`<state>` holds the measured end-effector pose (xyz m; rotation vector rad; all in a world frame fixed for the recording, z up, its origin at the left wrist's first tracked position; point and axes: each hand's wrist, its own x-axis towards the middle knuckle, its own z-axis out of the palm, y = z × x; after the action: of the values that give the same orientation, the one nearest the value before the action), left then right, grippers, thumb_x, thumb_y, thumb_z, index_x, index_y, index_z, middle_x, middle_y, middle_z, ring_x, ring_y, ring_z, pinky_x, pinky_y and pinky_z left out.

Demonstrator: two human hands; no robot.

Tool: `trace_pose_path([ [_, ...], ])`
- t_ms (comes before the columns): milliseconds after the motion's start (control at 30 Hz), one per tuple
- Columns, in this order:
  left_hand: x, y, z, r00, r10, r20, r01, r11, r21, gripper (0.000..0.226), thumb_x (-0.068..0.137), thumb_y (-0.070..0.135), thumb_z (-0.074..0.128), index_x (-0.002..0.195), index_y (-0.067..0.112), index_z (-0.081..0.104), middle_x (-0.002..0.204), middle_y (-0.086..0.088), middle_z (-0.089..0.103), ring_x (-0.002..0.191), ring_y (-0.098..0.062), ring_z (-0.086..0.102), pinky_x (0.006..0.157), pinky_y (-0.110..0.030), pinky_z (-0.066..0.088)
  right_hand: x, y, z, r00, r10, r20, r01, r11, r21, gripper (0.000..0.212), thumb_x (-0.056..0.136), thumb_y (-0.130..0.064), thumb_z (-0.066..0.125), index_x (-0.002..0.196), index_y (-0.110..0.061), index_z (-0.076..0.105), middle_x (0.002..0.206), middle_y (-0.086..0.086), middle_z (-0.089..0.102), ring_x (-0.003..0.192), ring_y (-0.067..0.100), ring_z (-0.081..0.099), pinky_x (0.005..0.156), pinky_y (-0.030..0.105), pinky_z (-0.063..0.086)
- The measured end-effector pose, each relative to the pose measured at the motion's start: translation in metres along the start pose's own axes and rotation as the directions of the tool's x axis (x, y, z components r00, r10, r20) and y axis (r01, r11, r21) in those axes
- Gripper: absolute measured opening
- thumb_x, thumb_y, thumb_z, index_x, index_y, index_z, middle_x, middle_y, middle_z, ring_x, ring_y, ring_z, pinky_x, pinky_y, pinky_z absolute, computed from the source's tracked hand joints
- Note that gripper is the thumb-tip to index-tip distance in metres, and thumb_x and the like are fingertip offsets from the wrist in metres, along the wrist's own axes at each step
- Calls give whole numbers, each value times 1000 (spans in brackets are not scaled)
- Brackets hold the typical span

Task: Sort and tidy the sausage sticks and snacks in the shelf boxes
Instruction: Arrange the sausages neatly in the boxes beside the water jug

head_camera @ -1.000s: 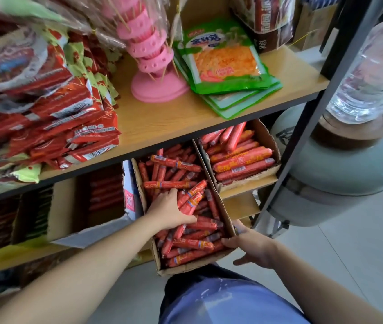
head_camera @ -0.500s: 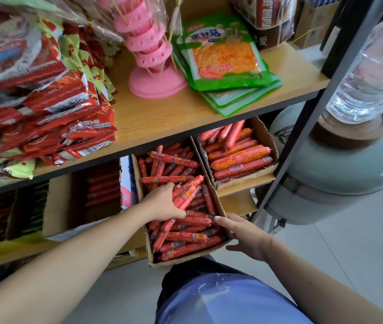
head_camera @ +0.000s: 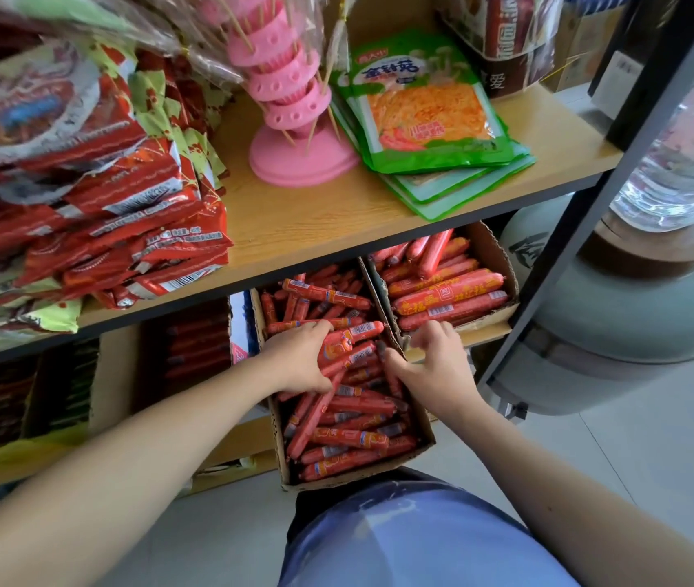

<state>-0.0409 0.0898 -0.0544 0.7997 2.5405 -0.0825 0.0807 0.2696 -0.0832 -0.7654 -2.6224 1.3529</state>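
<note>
The left hand (head_camera: 303,360) clutches a bunch of sausage sticks (head_camera: 353,341) inside the cardboard box (head_camera: 421,421) overhanging the lower shelf's (head_camera: 488,333) front edge. The right hand (head_camera: 434,368) grips the box's right wall.

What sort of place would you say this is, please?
Probably a small grocery shop or its stockroom: a cardboard box full of wrapped sausage sticks, red snack packets piled on a wooden shelf, and green pouches stacked there too.
</note>
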Motion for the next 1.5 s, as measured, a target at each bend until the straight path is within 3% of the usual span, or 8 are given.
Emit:
trace_pose_path([
  [133,-1,0,-2,995,-86,-47,83,995,-56,78,69,58,73,129,23,38,119,-1,58,101,-21,58,81,-40,54,-2,-31,-4,913,-201,354,241,968,-72,30,89,-41,65,79,-13,67,75,2,69,68,19,64,59,30,49],
  [300,-10,6,18,987,-138,85,131,988,76,133,60,76,72,153,21,-5,160,-7,12,145,-32,21,112,-54,31,-8,-28,20,710,-66,701,402,855,-327,28,97,-23,50,118,-9,63,120,12,64,110,31,59,89,35,48],
  [433,-15,11,27,983,-167,73,158,981,114,138,63,63,78,153,16,-15,161,-9,2,147,-34,9,115,-55,20,-10,-26,31,693,58,718,322,867,-381,38,97,-21,48,131,-6,48,134,15,55,121,34,54,94,38,45],
  [633,-17,14,20,989,-102,104,100,995,16,125,66,48,80,154,20,-5,158,-11,16,142,-33,26,108,-48,37,-12,-26,41,689,150,709,349,789,-506,78,91,-58,57,145,-5,37,142,18,43,129,37,47,104,43,42],
  [1000,-16,-7,5,987,-97,131,139,923,-359,65,69,37,78,119,20,40,107,-1,59,89,-18,62,82,-41,56,-7,-28,36,678,54,733,377,831,-410,62,95,-43,61,142,-10,39,133,13,56,118,34,55,87,36,46],
  [1200,-16,-9,2,996,29,-85,-41,990,-137,87,74,31,73,147,22,27,144,-2,39,131,-24,39,103,-40,42,-25,-34,44,644,67,762,549,653,-522,107,74,-70,70,155,-19,21,152,12,31,140,36,29,112,53,31],
  [1300,-18,-1,6,983,64,-175,-72,997,-40,87,76,44,71,148,23,26,145,1,31,133,-23,31,108,-46,35,-19,-33,43,728,-18,686,588,532,-610,93,75,-62,76,143,-12,39,144,12,42,134,32,37,110,47,34],
  [1500,-32,8,21,988,79,-136,-72,996,59,95,72,50,73,147,24,21,143,0,21,133,-27,21,111,-50,28,-10,-33,39,742,-32,669,570,555,-606,48,86,-29,75,126,-11,57,129,10,58,125,30,49,103,41,40],
])
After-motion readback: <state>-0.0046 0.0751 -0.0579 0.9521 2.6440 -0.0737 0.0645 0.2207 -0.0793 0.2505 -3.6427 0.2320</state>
